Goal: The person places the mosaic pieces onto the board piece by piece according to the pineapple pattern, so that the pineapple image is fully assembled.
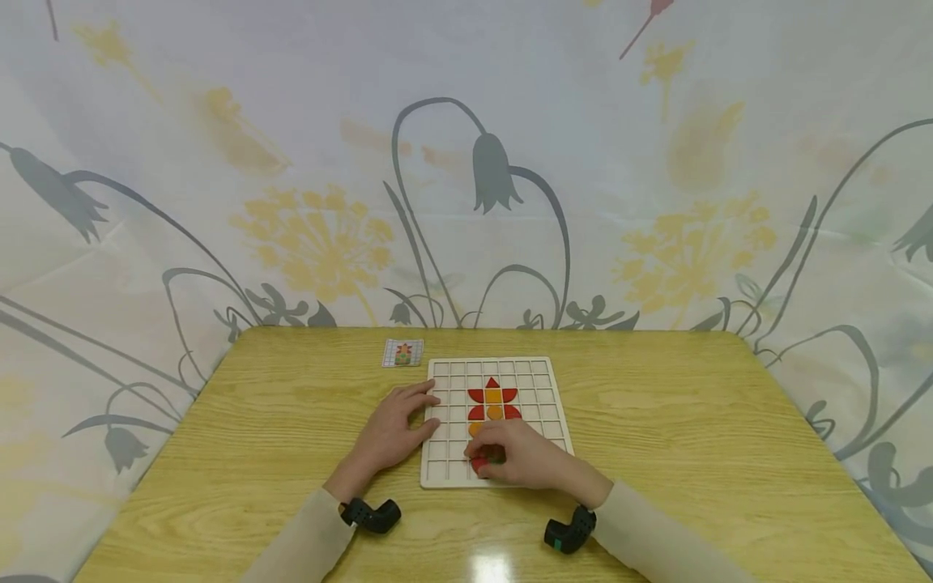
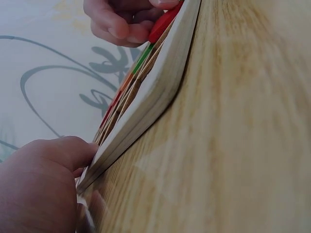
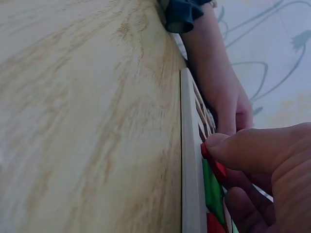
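Observation:
A white gridded board lies on the table with red, orange and green pieces in its middle columns. Near its front edge my right hand pinches a red tile with a curved edge, thumb on top. In the right wrist view this red tile tilts beside a green tile. My left hand rests at the board's left edge, fingers spread and fingertips over the rim; its thumb touches the edge in the left wrist view. The right hand hides some pieces beneath it.
A small card printed with a similar coloured figure on a grid lies behind the board's left corner. The wooden table extends to both sides. A patterned cloth hangs behind it.

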A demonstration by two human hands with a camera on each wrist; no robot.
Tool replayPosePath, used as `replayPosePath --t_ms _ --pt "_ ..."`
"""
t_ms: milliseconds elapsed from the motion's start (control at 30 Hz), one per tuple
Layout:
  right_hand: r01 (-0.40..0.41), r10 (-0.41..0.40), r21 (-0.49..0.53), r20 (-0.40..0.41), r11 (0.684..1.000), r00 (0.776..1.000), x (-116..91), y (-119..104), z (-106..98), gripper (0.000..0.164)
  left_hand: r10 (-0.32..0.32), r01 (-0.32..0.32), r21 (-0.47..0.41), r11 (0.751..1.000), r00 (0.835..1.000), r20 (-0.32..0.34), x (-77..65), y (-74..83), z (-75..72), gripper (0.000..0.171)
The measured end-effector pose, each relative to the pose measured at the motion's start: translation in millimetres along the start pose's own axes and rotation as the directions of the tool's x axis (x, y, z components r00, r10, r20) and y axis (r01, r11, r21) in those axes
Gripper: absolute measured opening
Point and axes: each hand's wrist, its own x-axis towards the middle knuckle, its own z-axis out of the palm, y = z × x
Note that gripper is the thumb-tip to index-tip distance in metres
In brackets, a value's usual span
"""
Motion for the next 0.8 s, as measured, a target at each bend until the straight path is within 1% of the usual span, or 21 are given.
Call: replayPosePath --t_ms 200,333,467,567,700,800 --pt "-0.020 0.021 0.045 -0.034 0.999 0.999 -4.9 2.4 2.4 0.014 -0.010 0.010 -0.002 1.000 1.000 0.004 -0.9 1.2 0.0 0.031" --pt "-0.030 0.032 0.057 -0.036 0.998 0.999 -6.2 2.3 3.2 0.014 -0.013 0.013 -0.003 1.000 1.000 -0.003 -1.8 1.4 -0.1 0.030" --pt "-0.074 0.076 0.069 -0.028 0.995 0.997 -7.2 0.8 2.8 0.013 -0.006 0.006 -0.006 1.000 1.000 0.000 -2.6 1.0 -0.2 0.031" --pt "-0.097 0.100 0.093 -0.031 0.991 0.994 -7.8 0.3 1.7 0.012 0.001 -0.001 -0.010 1.000 1.000 -0.011 -3.2 -0.8 -0.8 0.031" --pt "-0.123 0.133 0.146 -0.061 0.982 0.989 -11.8 3.2 -2.4 0.013 -0.002 0.001 -0.018 1.000 1.000 -0.016 -2.5 -2.6 -1.9 0.031" --pt "-0.147 0.164 0.172 -0.093 0.974 0.982 -17.9 8.2 -7.3 0.013 -0.011 0.011 -0.041 0.999 1.000 0.003 -1.5 -2.4 -4.3 0.030"
